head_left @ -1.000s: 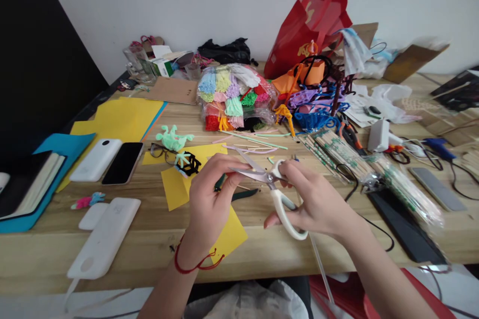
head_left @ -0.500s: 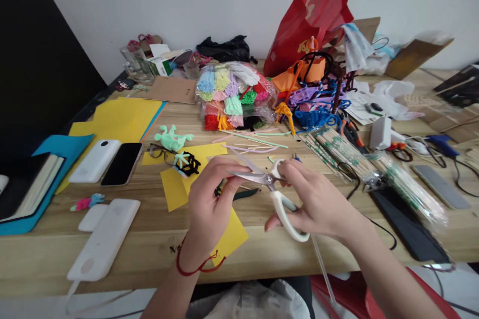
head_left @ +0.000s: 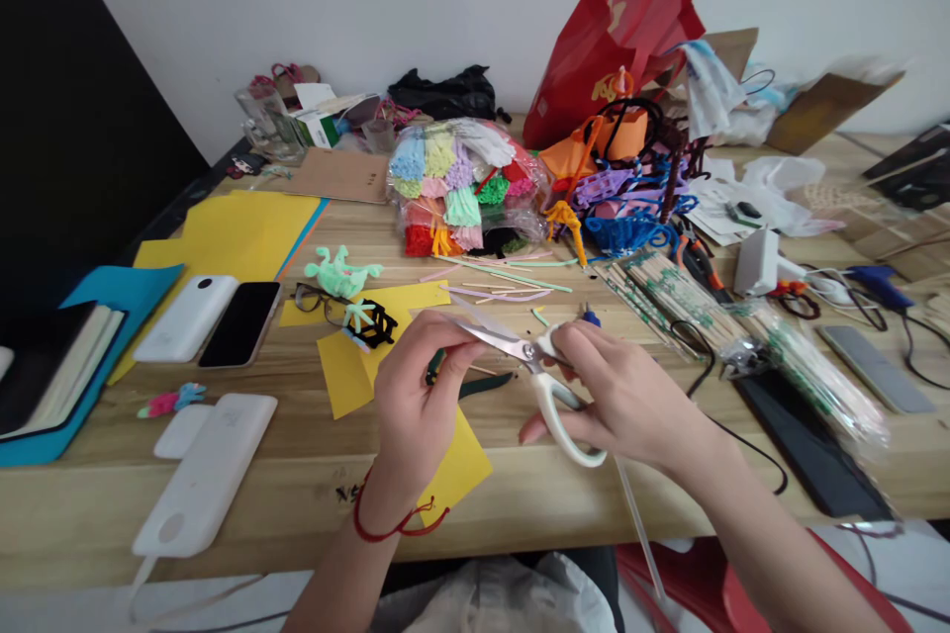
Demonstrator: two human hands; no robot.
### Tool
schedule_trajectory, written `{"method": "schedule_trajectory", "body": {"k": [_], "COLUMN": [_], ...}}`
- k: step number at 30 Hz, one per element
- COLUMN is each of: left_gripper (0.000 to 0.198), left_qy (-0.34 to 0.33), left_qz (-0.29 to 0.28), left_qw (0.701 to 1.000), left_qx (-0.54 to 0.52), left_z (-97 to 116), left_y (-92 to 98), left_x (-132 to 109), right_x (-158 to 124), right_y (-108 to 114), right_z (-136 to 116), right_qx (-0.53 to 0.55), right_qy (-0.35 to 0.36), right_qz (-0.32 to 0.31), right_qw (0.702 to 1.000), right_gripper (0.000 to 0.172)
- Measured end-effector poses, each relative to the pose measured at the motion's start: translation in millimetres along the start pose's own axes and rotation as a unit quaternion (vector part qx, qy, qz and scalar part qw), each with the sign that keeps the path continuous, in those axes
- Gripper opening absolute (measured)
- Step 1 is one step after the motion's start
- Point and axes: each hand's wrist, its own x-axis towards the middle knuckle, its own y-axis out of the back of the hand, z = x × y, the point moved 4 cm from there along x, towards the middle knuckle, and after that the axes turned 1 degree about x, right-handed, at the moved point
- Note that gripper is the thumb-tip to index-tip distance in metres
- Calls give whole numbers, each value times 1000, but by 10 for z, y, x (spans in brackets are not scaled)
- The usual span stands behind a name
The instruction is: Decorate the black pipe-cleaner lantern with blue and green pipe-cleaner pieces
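My right hand grips white-handled scissors over the wooden table, their steel blades nearly closed and pointing left. My left hand, with a red string round the wrist, pinches a thin dark green strip right at the blade tips. Below both hands lies a piece of yellow paper. More yellow paper lies just left of my left hand, with a small black and mint pipe-cleaner figure on it.
A clear bag of coloured pipe cleaners, a red bag and bundled sticks crowd the back and right. A phone, white power banks, glasses, notebook and a mint figure lie left.
The scissor blades have closed down from an open V onto the strip at my left fingertips. Both hands stay in about the same place.
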Motion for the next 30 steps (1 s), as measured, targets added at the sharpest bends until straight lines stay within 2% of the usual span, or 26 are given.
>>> {"method": "schedule_trajectory", "body": {"k": [5, 8, 10, 11, 14, 18, 22, 25, 28, 30], "left_gripper": [16, 12, 15, 18, 19, 17, 16, 18, 23, 25], "left_qy": [0, 49, 93, 113, 170, 227, 280, 317, 333, 328], "left_qz": [-8, -9, -10, -14, -28, -6, -4, -16, -27, -38], "left_qw": [1000, 999, 995, 993, 985, 974, 960, 948, 942, 944], "left_qx": [-16, -17, -26, -30, -22, -4, 3, 7, 1, -4], "left_z": [-42, -102, -163, -198, -328, -508, -616, -645, -648, -633], "left_y": [-2, 2, 9, 14, 58, 209, 338, 385, 403, 405], "left_x": [-1, -11, -40, -64, -176, -388, -606, -732, -772, -710], "right_x": [-60, -135, -221, -253, -332, -405, -382, -293, -160, -53], "right_y": [-52, -231, -451, -565, -903, -1189, -1258, -1278, -1304, -1319], "right_z": [96, 338, 546, 617, 749, 783, 789, 850, 950, 1023], "right_qx": [25, 29, -11, -21, -33, -29, -30, -49, -72, -84], "right_qy": [-29, -147, -264, -286, -309, -314, -329, -358, -394, -413], "right_qz": [-10, -44, -109, -126, -163, -210, -253, -289, -311, -306], "right_qw": [999, 988, 958, 950, 937, 925, 910, 886, 862, 854], "right_gripper": [31, 31, 29, 25, 13, 16, 20, 27, 33, 35]}}
